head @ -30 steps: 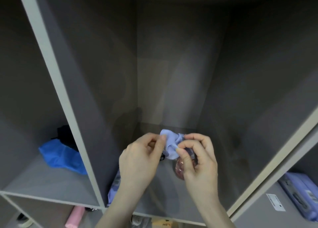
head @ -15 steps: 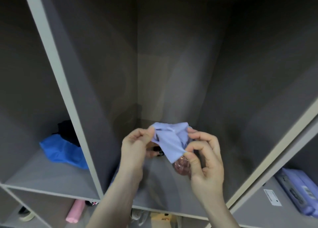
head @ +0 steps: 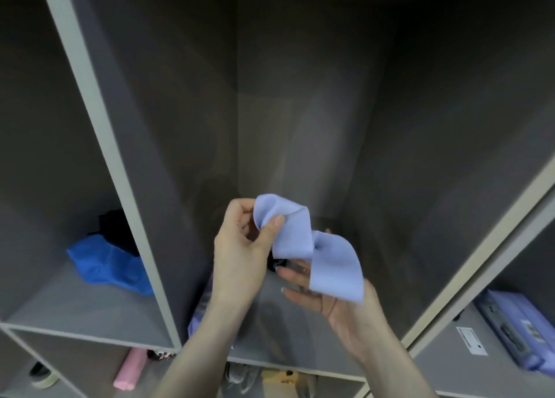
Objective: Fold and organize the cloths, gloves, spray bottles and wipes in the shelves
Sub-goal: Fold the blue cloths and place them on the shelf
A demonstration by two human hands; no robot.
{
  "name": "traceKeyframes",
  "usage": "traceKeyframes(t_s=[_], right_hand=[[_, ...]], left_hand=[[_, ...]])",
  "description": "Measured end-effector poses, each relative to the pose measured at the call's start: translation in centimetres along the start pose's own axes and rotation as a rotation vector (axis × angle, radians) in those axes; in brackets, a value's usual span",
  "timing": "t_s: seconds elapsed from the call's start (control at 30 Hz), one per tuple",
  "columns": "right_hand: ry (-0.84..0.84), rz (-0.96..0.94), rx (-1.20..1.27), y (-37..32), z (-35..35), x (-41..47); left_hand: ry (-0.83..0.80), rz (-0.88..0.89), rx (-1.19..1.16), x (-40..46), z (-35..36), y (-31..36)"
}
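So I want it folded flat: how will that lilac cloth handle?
Probably floppy: the lilac cloth twists and sags between the left hand, which pinches its top, and the right hand beneath. It looks thin and light, so creases may not hold.

I think I am at a storage place: grey shelves [head: 99,103] in open compartments hold a blue cloth [head: 111,265], a pink roll [head: 130,370] and a tape ring [head: 42,375].

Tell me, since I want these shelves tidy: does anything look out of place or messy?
Yes. In the left compartment a bright blue cloth lies crumpled, unfolded, against a dark item behind it. The lilac cloth is twisted between the left hand and right hand, not yet folded.
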State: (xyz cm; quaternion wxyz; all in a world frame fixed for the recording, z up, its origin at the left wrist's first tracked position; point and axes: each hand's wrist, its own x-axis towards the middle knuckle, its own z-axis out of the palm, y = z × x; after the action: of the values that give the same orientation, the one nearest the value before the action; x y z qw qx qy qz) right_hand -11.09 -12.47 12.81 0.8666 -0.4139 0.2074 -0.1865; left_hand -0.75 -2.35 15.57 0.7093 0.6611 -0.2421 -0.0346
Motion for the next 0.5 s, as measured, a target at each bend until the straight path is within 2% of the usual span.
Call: traceKeyframes(t_s=[0.1, 0.17, 0.23, 0.3, 0.37, 0.43, 0.47, 0.5], right_hand=[[-0.116, 0.111, 0.224, -0.7, -0.2, -0.7], [-0.164, 0.182, 0.296, -1.3, -0.5, -1.0], [-0.138, 0.194, 0.184, -1.5, -1.1, -0.8], [-0.117, 0.150, 0.019, -1.8, -1.7, -0.3], [-0.049, 0.072, -0.067, -2.2, -2.1, 0.1], [0.024, -0.031, -0.085, -2.9, -2.6, 0.7], [0.044, -0.077, -0.094, -3.3, -2.6, 0.8], [0.048, -0.111, -0.114, -3.5, -2.7, 0.8]], left_hand=[[-0.006, 0.034, 0.073, 0.1, -0.1, -0.1], [-0.017, 0.045, 0.033, 0.3, -0.3, -0.2], [-0.050, 0.047, -0.011, 0.6, -0.5, -0.3], [-0.170, 0.061, 0.013, 1.2, -1.3, -0.5], [-0.408, 0.078, 0.150, 2.2, -2.8, -0.9], [-0.673, 0.110, 0.485, 2.9, -4.2, -1.0], [-0.716, 0.121, 0.634, 3.2, -4.5, -1.0], [-0.679, 0.145, 0.701, 3.3, -4.5, -0.9]])
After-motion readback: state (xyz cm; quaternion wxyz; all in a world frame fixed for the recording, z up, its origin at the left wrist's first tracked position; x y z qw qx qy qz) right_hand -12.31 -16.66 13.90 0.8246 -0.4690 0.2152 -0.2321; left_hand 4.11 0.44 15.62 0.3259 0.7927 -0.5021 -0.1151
